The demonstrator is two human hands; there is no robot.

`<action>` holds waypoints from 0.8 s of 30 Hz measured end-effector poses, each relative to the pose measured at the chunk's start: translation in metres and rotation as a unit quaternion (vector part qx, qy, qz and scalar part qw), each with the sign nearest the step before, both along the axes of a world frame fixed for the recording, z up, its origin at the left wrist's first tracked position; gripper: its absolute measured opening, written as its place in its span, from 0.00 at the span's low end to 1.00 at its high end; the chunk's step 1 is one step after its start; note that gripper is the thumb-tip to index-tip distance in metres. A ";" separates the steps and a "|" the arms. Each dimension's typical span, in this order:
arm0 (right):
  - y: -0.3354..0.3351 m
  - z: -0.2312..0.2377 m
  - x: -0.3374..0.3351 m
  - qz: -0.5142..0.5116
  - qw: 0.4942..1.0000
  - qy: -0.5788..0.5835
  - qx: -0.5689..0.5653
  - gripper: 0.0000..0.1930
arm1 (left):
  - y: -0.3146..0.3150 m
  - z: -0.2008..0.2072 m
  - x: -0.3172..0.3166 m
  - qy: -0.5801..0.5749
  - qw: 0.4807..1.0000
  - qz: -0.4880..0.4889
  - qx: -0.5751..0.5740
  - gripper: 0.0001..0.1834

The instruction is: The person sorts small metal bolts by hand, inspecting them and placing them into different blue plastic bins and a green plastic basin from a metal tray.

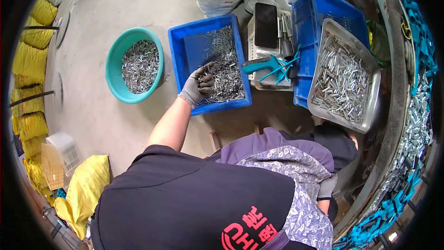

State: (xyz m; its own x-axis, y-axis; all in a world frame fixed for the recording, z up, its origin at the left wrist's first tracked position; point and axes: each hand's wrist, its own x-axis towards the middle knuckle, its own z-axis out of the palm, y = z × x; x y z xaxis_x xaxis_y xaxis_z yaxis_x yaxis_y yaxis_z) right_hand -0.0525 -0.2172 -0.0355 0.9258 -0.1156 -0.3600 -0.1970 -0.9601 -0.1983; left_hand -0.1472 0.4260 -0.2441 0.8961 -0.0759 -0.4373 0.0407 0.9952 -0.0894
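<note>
Left hand (198, 85), gloved, fingers curling around small metal pins; blue tray (185, 46)'s heap lying at three o'clock; right hand's fingers indiscernible.

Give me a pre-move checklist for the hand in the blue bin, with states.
1. Left hand gloved: ok.
2. Left hand on the metal parts in the blue bin: ok.
3. Parts gripped in the fingers: cannot tell.
4. Green basin within view, holding parts: ok.
5. Right hand in clear view: not ok, mostly hidden by the lap.
6. Steel tray seated on the blue crate: ok, tilted.
</note>
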 end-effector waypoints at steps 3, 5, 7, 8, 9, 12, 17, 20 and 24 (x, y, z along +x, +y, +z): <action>-0.009 0.002 0.002 0.043 0.993 -0.078 0.073 0.14 | -0.005 0.008 0.002 -0.033 0.997 0.053 -0.041 0.15; -0.011 0.008 0.005 0.017 0.997 -0.037 0.064 0.12 | -0.006 0.015 0.004 -0.063 0.989 0.099 -0.094 0.16; -0.009 0.014 -0.001 0.015 0.995 -0.074 0.070 0.12 | -0.006 0.025 0.009 -0.034 0.985 0.131 -0.107 0.16; -0.010 0.016 -0.005 0.010 0.992 -0.107 0.073 0.13 | -0.005 0.032 0.011 0.001 0.979 0.162 -0.123 0.17; -0.017 0.017 -0.009 0.026 0.989 -0.130 0.059 0.17 | -0.007 0.040 0.013 -0.005 0.976 0.173 -0.134 0.15; -0.035 0.019 -0.018 0.021 0.987 -0.134 0.091 0.14 | -0.011 0.067 0.019 -0.018 0.969 0.182 -0.164 0.12; -0.024 0.036 -0.025 -0.024 0.979 -0.153 0.131 0.12 | -0.047 0.148 0.032 -0.061 0.976 0.094 -0.186 0.10; 0.023 0.070 -0.016 0.030 0.967 -0.195 0.159 0.09 | -0.083 0.201 0.051 -0.077 0.981 -0.004 -0.176 0.10; 0.113 0.129 -0.003 0.101 0.936 -0.257 0.219 0.08 | -0.146 0.279 0.081 -0.068 0.978 -0.141 -0.136 0.14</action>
State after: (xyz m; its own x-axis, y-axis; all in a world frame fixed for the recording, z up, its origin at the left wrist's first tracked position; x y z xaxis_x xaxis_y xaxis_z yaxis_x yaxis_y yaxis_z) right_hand -0.0554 -0.1041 0.0934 0.9768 0.1348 0.1662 0.2087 -0.7723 -0.6000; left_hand -0.0659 0.2796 0.0344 0.8714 -0.4256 -0.2441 0.3404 0.8827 -0.3241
